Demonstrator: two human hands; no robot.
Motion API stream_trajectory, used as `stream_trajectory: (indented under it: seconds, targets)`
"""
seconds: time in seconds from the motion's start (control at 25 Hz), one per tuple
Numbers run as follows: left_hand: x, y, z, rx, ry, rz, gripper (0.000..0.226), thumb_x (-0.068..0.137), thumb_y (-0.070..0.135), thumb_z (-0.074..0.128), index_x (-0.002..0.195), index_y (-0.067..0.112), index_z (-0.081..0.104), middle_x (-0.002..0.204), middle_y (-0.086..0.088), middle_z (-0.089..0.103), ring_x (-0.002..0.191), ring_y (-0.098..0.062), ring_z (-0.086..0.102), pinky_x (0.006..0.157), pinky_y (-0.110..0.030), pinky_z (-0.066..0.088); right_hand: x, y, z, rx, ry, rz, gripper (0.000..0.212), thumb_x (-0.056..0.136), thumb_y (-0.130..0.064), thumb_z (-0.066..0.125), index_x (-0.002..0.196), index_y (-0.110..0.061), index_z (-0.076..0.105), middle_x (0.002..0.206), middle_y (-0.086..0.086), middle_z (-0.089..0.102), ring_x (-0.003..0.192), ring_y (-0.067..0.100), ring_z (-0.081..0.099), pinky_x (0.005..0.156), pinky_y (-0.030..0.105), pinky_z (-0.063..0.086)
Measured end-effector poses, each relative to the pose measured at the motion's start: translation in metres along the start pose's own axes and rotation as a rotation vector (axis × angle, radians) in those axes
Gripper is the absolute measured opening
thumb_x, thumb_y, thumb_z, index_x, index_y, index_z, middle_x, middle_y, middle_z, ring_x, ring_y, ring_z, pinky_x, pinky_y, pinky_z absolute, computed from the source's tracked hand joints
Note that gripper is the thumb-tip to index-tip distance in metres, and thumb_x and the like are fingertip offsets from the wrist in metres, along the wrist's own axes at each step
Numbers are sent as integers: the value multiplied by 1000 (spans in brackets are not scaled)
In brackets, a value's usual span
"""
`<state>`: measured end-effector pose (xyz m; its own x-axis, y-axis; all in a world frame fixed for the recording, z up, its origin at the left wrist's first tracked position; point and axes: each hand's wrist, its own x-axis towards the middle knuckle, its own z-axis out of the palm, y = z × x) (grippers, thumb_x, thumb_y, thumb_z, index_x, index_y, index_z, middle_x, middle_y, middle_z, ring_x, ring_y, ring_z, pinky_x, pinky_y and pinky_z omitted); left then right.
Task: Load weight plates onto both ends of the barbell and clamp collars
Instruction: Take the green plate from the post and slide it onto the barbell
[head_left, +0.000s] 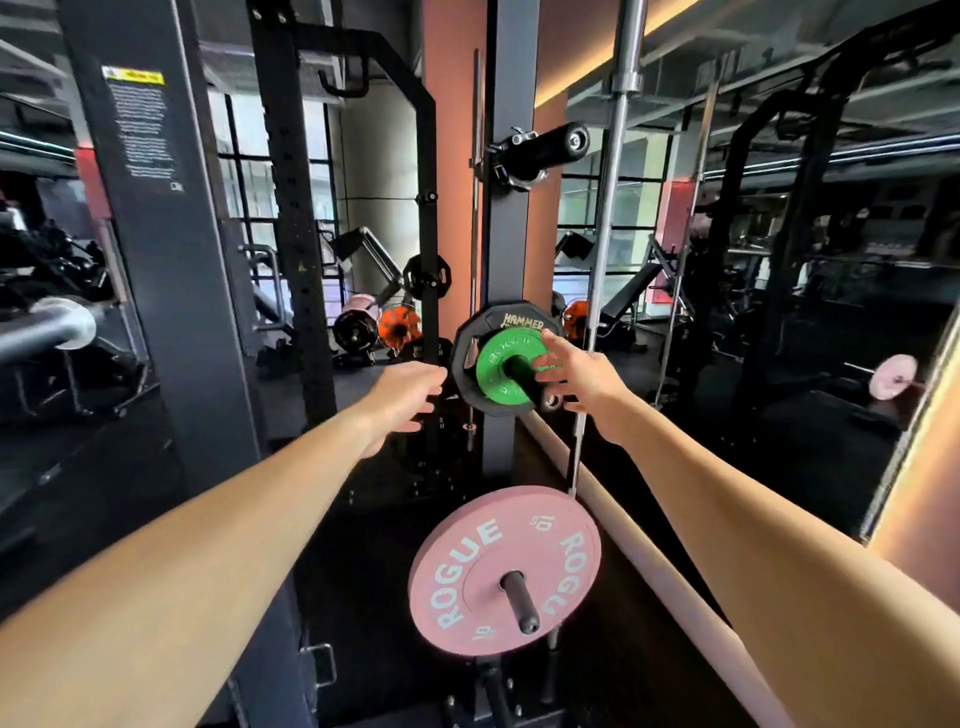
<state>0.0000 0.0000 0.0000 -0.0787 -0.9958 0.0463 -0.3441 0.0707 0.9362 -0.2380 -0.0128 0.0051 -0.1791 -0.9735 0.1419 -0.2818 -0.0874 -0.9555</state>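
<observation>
The green plate (508, 358) sits on a black storage peg (524, 375) of the rack upright (506, 249), in front of a larger black plate (470, 374) marked HAMMER. The peg's long axis points out from the upright toward us, so we judge that the plate must slide off along that axis, toward the body.

Our right hand (582, 382) is the nearer one: its spread fingers touch the green plate's right edge, but they are not yet curled round it. Our left hand (402, 395) hovers just left of the black plate, fingers loose and holding nothing. The two hands flank the peg from either side.

The green plate is a small, smooth disc with raised lettering. The black plate has a many-sided rim and a matte, rubbery look.

Lower on the upright, a pink plate (506, 569) marked ROGUE hangs on a second peg, matte and thick. On a higher peg rest spring collars (511, 161) of bright wire. A steel bar (608, 218) stands upright just right of the upright. A barbell sleeve (49, 325) shows at the left edge of the view, well apart from both hands.
</observation>
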Motion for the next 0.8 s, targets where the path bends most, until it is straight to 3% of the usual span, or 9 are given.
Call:
stream_trajectory:
  seconds: [0.12,0.2,0.28,0.36,0.48,0.6,0.8]
  targets:
    - [61,-3,34,-20,22,-3,27,101,35,53,125,25,59,130,-2,63,118,-23,58,98,-41,48,63,19,-15,18,38,2,50,91,-61,57,104,-18,78,102,-1,73,94,17,66,65,27,39]
    - [106,-6,56,-19,38,-15,30,101,32,53,129,23,60,133,-4,61,120,-23,57,93,-38,48,114,34,-17,2,23,23,47,88,-64,58,99,-23,78,108,-1,73,105,21,65,77,30,43]
    - [147,-8,70,-27,94,-9,36,100,30,56,135,21,58,136,-6,59,120,-23,55,90,-36,46,158,49,-14,-12,6,31,55,84,-67,60,112,-23,76,124,2,71,117,22,63,100,38,45]
    - [186,-10,84,-47,145,-11,44,99,30,59,142,21,52,139,-7,57,119,-23,55,94,-35,44,196,61,-8,-8,5,22,67,82,-66,63,131,-20,67,136,2,66,126,22,59,112,39,41]
    - [228,-19,98,-63,191,-50,50,96,33,63,143,21,49,136,-11,58,121,-27,59,100,-39,44,244,77,3,-29,14,3,54,82,-61,66,124,-26,67,135,6,64,121,24,61,111,40,44]
    - [246,-31,109,-25,251,-43,43,93,39,66,130,23,54,105,-1,65,91,-18,61,89,-37,50,265,92,11,-125,45,-38,40,78,-63,68,98,-29,65,123,7,67,116,25,62,108,44,45]
    - [236,-33,116,80,268,-29,42,84,57,65,107,23,60,98,0,69,94,-21,66,91,-44,57,251,99,0,-55,-39,-24,62,73,-63,77,117,-23,61,115,-3,68,105,19,65,100,35,50]
